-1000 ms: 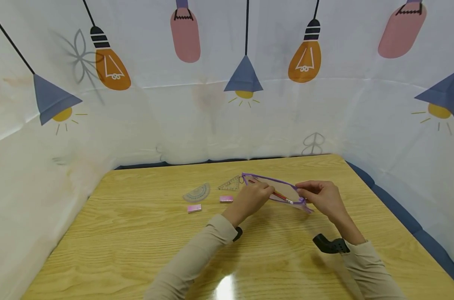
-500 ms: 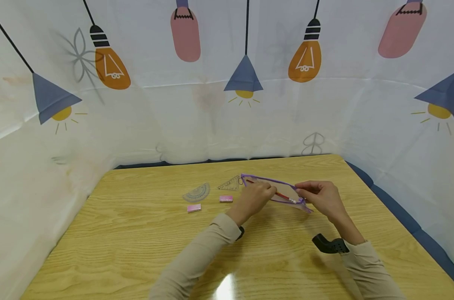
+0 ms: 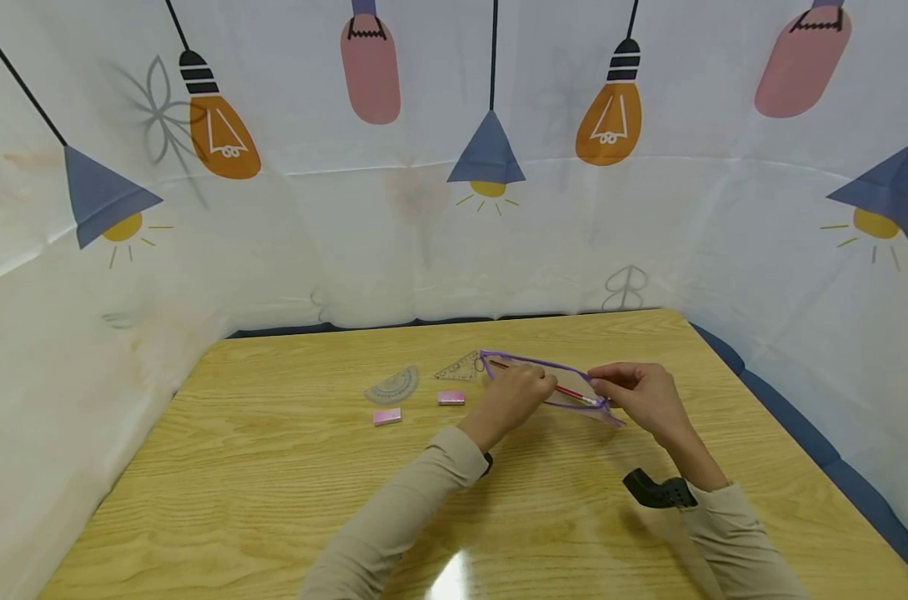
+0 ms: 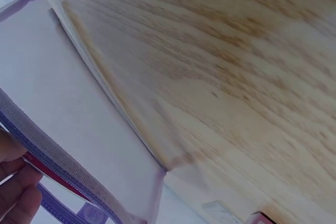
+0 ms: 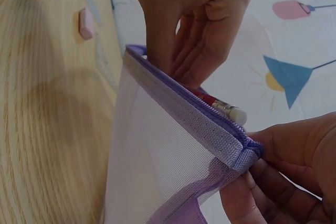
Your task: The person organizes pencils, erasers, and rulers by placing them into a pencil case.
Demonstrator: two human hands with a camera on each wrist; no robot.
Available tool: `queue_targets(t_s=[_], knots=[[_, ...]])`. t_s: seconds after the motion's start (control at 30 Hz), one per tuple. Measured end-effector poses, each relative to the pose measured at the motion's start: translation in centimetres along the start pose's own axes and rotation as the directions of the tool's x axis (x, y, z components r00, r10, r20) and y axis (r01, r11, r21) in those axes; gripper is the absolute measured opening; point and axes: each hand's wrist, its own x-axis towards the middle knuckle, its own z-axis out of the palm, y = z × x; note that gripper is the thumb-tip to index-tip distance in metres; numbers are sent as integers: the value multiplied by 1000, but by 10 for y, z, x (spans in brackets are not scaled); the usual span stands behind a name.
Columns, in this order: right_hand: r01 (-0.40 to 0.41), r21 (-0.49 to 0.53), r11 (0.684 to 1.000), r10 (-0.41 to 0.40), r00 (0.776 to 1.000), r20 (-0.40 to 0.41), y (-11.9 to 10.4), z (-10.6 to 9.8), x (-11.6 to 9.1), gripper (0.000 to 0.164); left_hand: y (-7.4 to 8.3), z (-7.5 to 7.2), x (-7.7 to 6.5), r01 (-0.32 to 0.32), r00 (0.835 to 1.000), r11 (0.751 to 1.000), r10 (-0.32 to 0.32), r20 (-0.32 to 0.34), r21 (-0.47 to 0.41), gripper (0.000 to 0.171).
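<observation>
A translucent mesh zip pouch with purple edging stands over the table, its zipped mouth spread apart. My left hand reaches down at the mouth and pinches a red pencil by its middle. The pencil lies lengthwise along the opening, and its white eraser tip shows close to the zip in the right wrist view. With thumb and fingers, my right hand holds the pouch's right end corner. In the left wrist view, a red stretch of the pencil shows beside the zip edge, next to my fingertips.
Left of the pouch, a clear set square and a clear protractor lie flat on the wooden table. Nearer are two small pink eraser-like blocks, one pink block beside my left hand. A printed curtain hangs behind.
My left hand has shifted slightly right with the pencil, whose eraser end has slid toward the pouch's right corner and lower into the mouth. The right hand has hardly moved.
</observation>
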Motion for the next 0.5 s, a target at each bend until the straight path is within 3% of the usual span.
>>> queue_targets(t_s=[0.5], knots=[[6, 4, 1000, -6, 1000, 6, 1, -1, -1, 23, 2, 1, 5, 14, 999, 1000, -15, 42, 16, 18]])
